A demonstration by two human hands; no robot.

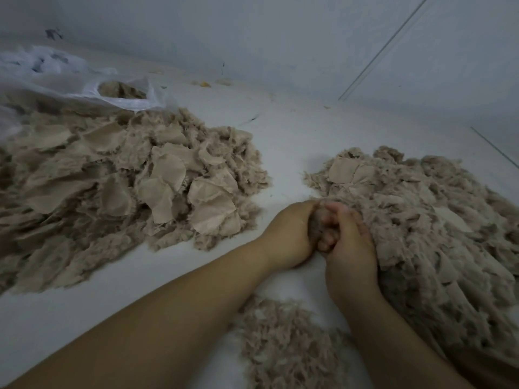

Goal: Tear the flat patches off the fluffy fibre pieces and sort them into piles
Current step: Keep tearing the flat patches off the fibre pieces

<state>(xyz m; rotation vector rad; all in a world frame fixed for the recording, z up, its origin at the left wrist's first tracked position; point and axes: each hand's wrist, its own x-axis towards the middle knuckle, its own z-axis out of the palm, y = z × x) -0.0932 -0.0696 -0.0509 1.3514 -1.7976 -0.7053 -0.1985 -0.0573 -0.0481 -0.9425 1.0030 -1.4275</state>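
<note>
Left of both hands, a pile of flat patches runs off-frame. Left hand and right hand each grip one fluffy fibre piece, mostly hidden, beside the fluffy pile.

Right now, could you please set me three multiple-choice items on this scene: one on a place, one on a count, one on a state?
1. Where does the plastic bag lie?
A. far left, behind the large pile
B. near right
C. between the forearms

2. How many fibre heaps lie on the white surface?
A. one
B. three
C. six

3. What are the hands doing?
A. resting flat
B. both gripping one fibre piece
C. lifting the bag

Answers: 1 A, it lies at the far left edge. 2 B, left, right pile and small near heap. 3 B, left hand and right hand curl round it.
</note>
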